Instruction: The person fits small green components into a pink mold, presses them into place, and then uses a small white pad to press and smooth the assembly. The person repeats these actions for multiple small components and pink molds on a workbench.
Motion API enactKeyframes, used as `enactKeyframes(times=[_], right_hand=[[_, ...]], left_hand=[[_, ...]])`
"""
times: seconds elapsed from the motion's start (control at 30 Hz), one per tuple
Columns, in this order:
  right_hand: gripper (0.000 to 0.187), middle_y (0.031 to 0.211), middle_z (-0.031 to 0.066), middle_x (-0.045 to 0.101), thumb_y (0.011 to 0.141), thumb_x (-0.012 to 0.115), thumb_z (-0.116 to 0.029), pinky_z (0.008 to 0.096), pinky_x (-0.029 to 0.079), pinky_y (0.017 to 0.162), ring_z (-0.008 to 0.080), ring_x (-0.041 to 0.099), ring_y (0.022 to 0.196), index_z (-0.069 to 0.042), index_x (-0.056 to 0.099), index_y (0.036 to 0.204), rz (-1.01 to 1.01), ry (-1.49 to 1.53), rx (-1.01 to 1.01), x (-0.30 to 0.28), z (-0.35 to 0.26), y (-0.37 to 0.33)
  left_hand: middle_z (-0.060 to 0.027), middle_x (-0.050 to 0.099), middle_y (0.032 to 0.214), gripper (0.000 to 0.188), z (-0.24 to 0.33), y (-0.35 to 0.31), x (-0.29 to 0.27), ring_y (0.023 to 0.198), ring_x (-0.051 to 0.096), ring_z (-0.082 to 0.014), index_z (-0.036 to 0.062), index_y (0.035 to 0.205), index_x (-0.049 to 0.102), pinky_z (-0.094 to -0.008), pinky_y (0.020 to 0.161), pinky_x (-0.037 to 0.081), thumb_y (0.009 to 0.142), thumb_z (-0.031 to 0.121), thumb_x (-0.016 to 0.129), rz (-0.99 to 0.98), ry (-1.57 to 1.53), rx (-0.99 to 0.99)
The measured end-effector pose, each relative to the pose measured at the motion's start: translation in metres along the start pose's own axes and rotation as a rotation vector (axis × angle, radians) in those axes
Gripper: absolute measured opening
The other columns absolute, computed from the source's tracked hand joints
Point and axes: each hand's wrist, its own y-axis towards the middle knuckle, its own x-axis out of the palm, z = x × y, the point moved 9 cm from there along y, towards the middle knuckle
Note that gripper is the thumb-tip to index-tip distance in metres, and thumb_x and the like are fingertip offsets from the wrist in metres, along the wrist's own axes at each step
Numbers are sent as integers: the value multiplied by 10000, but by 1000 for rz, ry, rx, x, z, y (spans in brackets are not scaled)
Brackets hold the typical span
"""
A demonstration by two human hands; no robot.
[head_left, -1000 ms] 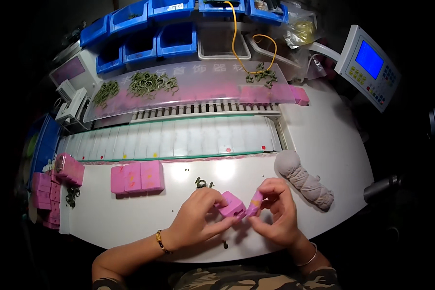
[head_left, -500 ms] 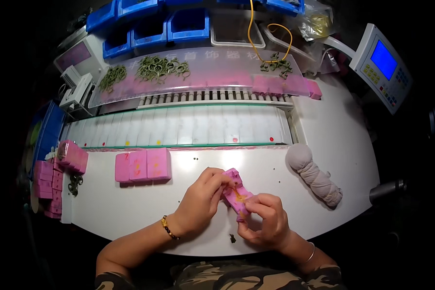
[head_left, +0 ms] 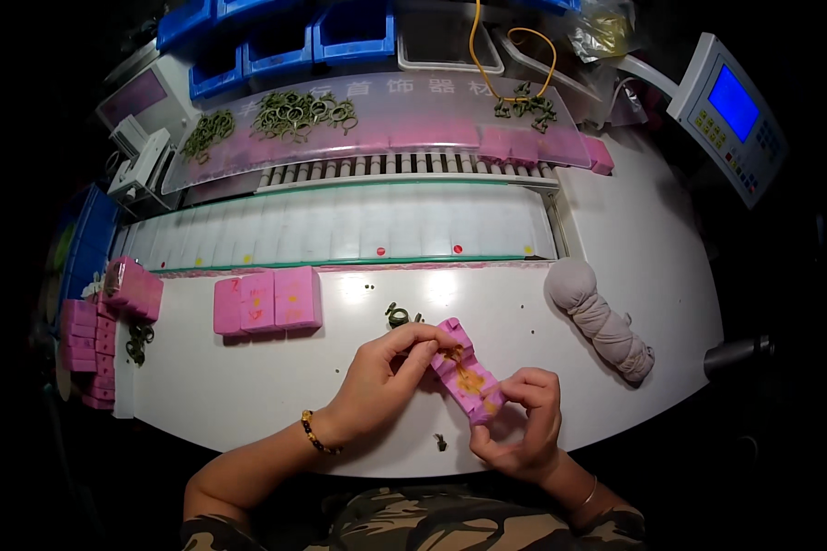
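A pink rubber mold point(head_left: 469, 375) with yellow-orange stains on its inner face is held tilted between my hands above the white table. My left hand point(head_left: 383, 369) has its thumb and forefinger closed on the mold's upper left end. At the lower right end, my right hand point(head_left: 526, 418) grips the edge between thumb and fingers. Just past my left fingers lies a dark green wax ring piece point(head_left: 398, 317). A small green scrap point(head_left: 440, 443) rests near the table's front edge, below the mold.
Left of my hands stand pink mold blocks point(head_left: 267, 301), with more stacked at the far left point(head_left: 90, 340). A wrapped grey cloth bundle point(head_left: 602, 321) lies right. Behind are a white-topped conveyor point(head_left: 340, 225), a shelf with green rings point(head_left: 294, 115), blue bins and a control panel point(head_left: 730, 119).
A green ring piece now lies on the table beyond my left hand. The mold and my right hand have shifted slightly right, and more of the stained face shows. Colored dots on the conveyor have shifted.
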Motion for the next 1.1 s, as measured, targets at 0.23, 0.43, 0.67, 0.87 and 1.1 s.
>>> enactKeyframes(times=[0.23, 0.43, 0.67, 0.87, 1.1], right_hand=[[554, 1070, 155, 550, 707, 809, -50, 306, 529, 634, 218, 595, 758, 20, 515, 1172, -16, 61, 279, 19, 22, -4], [518, 1069, 173, 548, 726, 804, -91, 363, 522, 698, 283, 597, 812, 16, 514, 1142, -35, -40, 299, 23, 17, 4], [499, 1070, 199, 530, 721, 798, -107, 454, 478, 830, 379, 565, 968, 10, 495, 1099, -89, -12, 383, 27, 25, 4], [508, 1083, 211, 526, 710, 795, -88, 469, 470, 860, 399, 556, 999, 12, 496, 1109, -38, -109, 318, 28, 17, 3], [513, 1078, 206, 531, 696, 801, -77, 462, 474, 857, 389, 558, 990, 13, 502, 1102, -1, -125, 306, 29, 18, -2]], left_hand=[[-97, 692, 1121, 178, 0, -4, 18, 1045, 663, -140, -47, 1148, 647, -291, 946, 539, 1019, 36, 556, -82, -69, -11], [-80, 693, 1086, 158, -6, -2, 13, 991, 656, -120, -28, 1128, 664, -275, 877, 547, 1002, 39, 596, -14, -203, -52], [-65, 695, 1052, 154, -8, 0, 11, 944, 647, -105, -27, 1116, 685, -260, 818, 547, 992, 34, 617, -24, -231, -75], [-66, 693, 1055, 151, -8, 0, 11, 945, 651, -109, -31, 1114, 685, -261, 802, 558, 992, 23, 613, -27, -247, -84], [-67, 691, 1055, 148, -4, -1, 12, 961, 655, -117, -26, 1114, 687, -265, 807, 561, 996, 18, 609, -39, -232, -45]])
